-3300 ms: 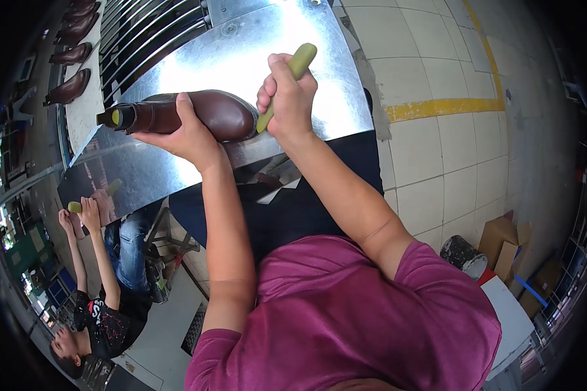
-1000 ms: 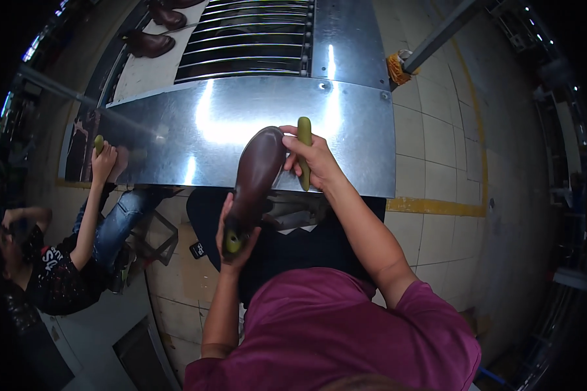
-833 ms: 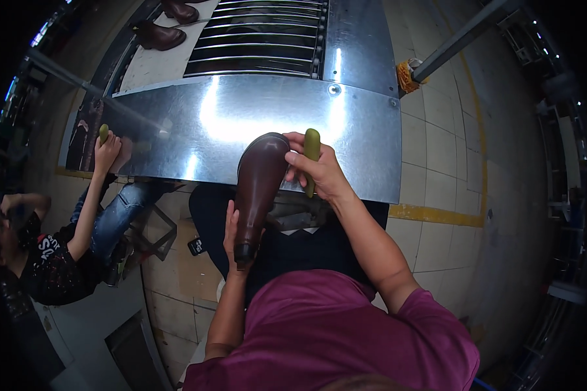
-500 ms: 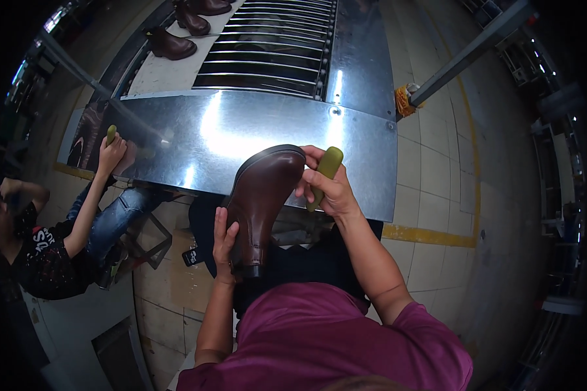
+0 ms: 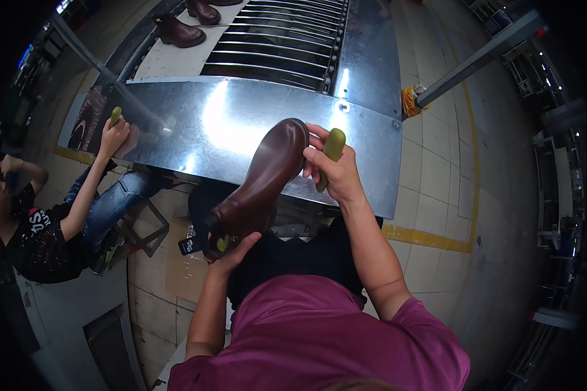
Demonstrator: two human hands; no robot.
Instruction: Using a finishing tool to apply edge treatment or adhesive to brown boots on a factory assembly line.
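My left hand (image 5: 236, 249) is closed under the ankle opening of a brown boot (image 5: 262, 182), palm up, fingers curled around the top edge beside a small green piece at the opening. I hold the boot in the air above my lap, tilted, with the toe pointing up and away toward the metal table (image 5: 241, 127) and the sole facing left. The boot does not touch the table.

My right hand (image 5: 329, 171) is wrapped around a green-handled tool (image 5: 331, 151), which stands nearly upright in my fist. The fingertips of that hand rest against the toe end of the boot. I cannot tell what the working end of the tool looks like, as my hand hides it.

The shiny table lies just beyond the boot. Behind it is a roller conveyor (image 5: 277, 42) carrying two more brown boots (image 5: 179, 31). To my left a seated co-worker's hand (image 5: 114, 133) holds a similar green handle at the table's left edge.
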